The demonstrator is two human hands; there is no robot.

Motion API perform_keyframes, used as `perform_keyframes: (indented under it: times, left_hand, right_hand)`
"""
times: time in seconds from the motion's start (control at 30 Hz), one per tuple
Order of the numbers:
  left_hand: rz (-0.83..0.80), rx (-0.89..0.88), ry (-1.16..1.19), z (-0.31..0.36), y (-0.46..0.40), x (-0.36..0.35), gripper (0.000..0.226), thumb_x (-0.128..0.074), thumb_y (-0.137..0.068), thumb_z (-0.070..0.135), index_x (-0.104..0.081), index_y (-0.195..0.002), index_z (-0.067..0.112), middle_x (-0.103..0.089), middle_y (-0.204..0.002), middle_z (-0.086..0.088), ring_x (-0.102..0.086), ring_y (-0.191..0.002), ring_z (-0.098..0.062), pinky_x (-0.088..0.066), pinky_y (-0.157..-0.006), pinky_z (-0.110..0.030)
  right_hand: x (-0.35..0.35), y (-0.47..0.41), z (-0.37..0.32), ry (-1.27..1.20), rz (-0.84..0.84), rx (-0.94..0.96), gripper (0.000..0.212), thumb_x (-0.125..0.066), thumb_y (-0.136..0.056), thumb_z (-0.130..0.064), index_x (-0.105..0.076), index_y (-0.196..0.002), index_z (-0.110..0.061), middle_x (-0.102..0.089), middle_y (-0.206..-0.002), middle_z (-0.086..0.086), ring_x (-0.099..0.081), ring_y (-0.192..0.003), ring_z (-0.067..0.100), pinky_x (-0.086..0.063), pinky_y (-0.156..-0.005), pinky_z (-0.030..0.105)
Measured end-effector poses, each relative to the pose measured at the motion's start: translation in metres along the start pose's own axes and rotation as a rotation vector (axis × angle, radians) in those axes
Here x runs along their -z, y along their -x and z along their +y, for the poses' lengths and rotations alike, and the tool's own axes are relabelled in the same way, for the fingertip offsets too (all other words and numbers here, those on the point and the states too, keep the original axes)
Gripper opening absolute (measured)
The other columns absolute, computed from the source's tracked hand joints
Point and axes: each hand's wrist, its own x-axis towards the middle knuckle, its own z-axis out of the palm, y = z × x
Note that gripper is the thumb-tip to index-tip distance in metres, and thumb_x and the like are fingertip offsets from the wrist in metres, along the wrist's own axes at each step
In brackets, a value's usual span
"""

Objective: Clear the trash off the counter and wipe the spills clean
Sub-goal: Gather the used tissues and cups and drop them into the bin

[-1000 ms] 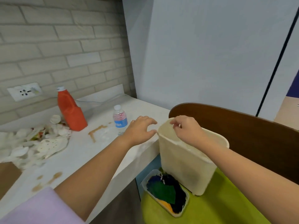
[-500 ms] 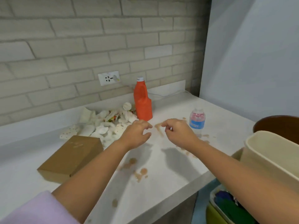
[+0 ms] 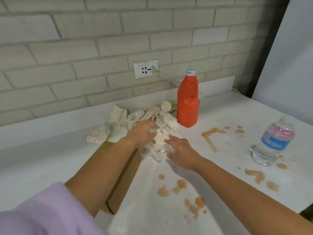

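A heap of crumpled white napkins and dotted paper trash (image 3: 144, 119) lies on the white counter (image 3: 42, 160) by the brick wall. My left hand (image 3: 143, 134) rests on top of the heap with fingers spread over the paper. My right hand (image 3: 182, 152) touches the heap's near right edge, fingers straight. Brown spills (image 3: 176, 187) dot the counter in front of me, and a longer brown streak (image 3: 210, 134) lies to the right of the heap.
An orange jug (image 3: 188, 102) stands right behind the heap. A small water bottle (image 3: 272, 141) stands at the right among more brown spots. A brown cardboard box (image 3: 122, 173) lies under my left forearm. A wall socket (image 3: 146, 68) sits above.
My view swung left from the cream bin beside the counter to the trash heap. Both hands left the bin's rim, crossed the counter and now lie on the paper trash.
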Motion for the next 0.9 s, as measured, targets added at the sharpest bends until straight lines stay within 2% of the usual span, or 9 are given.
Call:
perform_keyframes:
  times: [0.1, 0.2, 0.3, 0.4, 0.53, 0.6, 0.7, 0.8, 0.9]
  left_hand:
    - [-0.087, 0.024, -0.048, 0.003, -0.015, -0.012, 0.054, -0.056, -0.088, 0.043, -0.042, -0.136, 0.024, -0.041, -0.144, -0.002, -0.032, -0.134, -0.023, -0.030, -0.108, -0.042]
    - [-0.137, 0.068, -0.138, 0.011, -0.023, -0.026, 0.070, -0.060, -0.081, 0.054, -0.033, -0.139, 0.027, -0.034, -0.148, -0.002, -0.025, -0.138, -0.025, -0.021, -0.108, -0.052]
    - [-0.117, 0.106, -0.132, 0.016, -0.025, -0.032, 0.078, -0.064, -0.077, 0.055, -0.030, -0.140, 0.025, -0.043, -0.141, -0.003, -0.029, -0.136, -0.024, -0.015, -0.109, -0.052]
    - [-0.125, 0.062, 0.044, 0.021, -0.028, -0.034, 0.078, -0.072, -0.074, 0.042, -0.033, -0.139, 0.022, -0.058, -0.116, -0.004, -0.047, -0.119, -0.024, -0.032, -0.104, -0.042]
    - [-0.203, -0.008, 0.094, 0.029, -0.027, -0.038, 0.060, -0.079, -0.065, 0.037, -0.053, -0.117, 0.023, -0.058, -0.104, 0.003, -0.054, -0.102, -0.020, -0.042, -0.097, -0.044]
    - [-0.217, -0.038, 0.140, 0.033, -0.025, -0.037, 0.050, -0.081, -0.065, 0.034, -0.057, -0.107, 0.020, -0.057, -0.098, 0.005, -0.055, -0.093, -0.016, -0.046, -0.088, -0.034]
    - [-0.184, -0.089, 0.183, 0.039, -0.025, -0.030, 0.047, -0.080, -0.070, 0.027, -0.057, -0.109, 0.012, -0.054, -0.095, 0.004, -0.051, -0.082, -0.011, -0.040, -0.064, -0.019]
    - [-0.077, -0.114, 0.204, 0.046, -0.025, -0.020, 0.043, -0.076, -0.076, 0.023, -0.058, -0.114, 0.016, -0.053, -0.109, 0.000, -0.051, -0.090, -0.012, -0.041, -0.071, -0.019]
    - [0.003, -0.142, 0.233, 0.055, -0.024, -0.011, 0.038, -0.074, -0.077, 0.018, -0.059, -0.112, 0.017, -0.049, -0.111, 0.002, -0.049, -0.098, -0.012, -0.039, -0.084, -0.021]
  right_hand:
    - [-0.019, -0.010, 0.008, 0.073, -0.061, -0.022, 0.057, -0.037, -0.089, -0.038, -0.028, -0.144, -0.025, -0.017, -0.157, -0.003, -0.003, -0.146, 0.026, -0.014, -0.117, 0.049]
    - [-0.018, -0.012, 0.015, 0.046, 0.014, -0.033, 0.048, -0.045, -0.090, -0.028, -0.040, -0.137, -0.022, -0.044, -0.133, 0.004, -0.028, -0.130, 0.030, -0.022, -0.112, 0.037]
    - [-0.007, -0.012, 0.018, 0.053, 0.104, -0.031, 0.027, -0.052, -0.090, -0.025, -0.058, -0.112, -0.012, -0.053, -0.104, 0.006, -0.043, -0.105, 0.030, -0.028, -0.094, 0.029]
    - [-0.002, -0.009, 0.022, 0.079, 0.131, -0.026, 0.015, -0.060, -0.084, -0.019, -0.064, -0.086, -0.004, -0.047, -0.086, 0.006, -0.048, -0.094, 0.032, -0.030, -0.083, 0.029]
    - [0.005, 0.001, 0.023, 0.050, 0.156, -0.046, 0.013, -0.064, -0.078, -0.006, -0.064, -0.084, 0.005, -0.044, -0.092, 0.008, -0.047, -0.087, 0.025, -0.032, -0.065, 0.019]
    - [0.010, 0.007, 0.025, -0.008, 0.194, -0.076, 0.010, -0.063, -0.076, -0.001, -0.061, -0.084, 0.004, -0.042, -0.092, 0.004, -0.045, -0.081, 0.021, -0.030, -0.059, 0.012]
    - [0.022, 0.020, 0.023, -0.065, 0.250, -0.110, 0.020, -0.058, -0.081, 0.003, -0.060, -0.101, 0.002, -0.054, -0.108, 0.012, -0.055, -0.098, 0.027, -0.044, -0.075, 0.020]
    - [0.038, 0.033, 0.018, -0.046, 0.297, -0.110, 0.042, -0.048, -0.083, 0.011, -0.055, -0.124, 0.003, -0.059, -0.122, 0.018, -0.054, -0.113, 0.031, -0.042, -0.092, 0.027]
    - [0.053, 0.040, 0.021, -0.079, 0.347, -0.133, 0.040, -0.045, -0.083, 0.014, -0.060, -0.119, 0.004, -0.064, -0.114, 0.022, -0.057, -0.108, 0.034, -0.040, -0.094, 0.028]
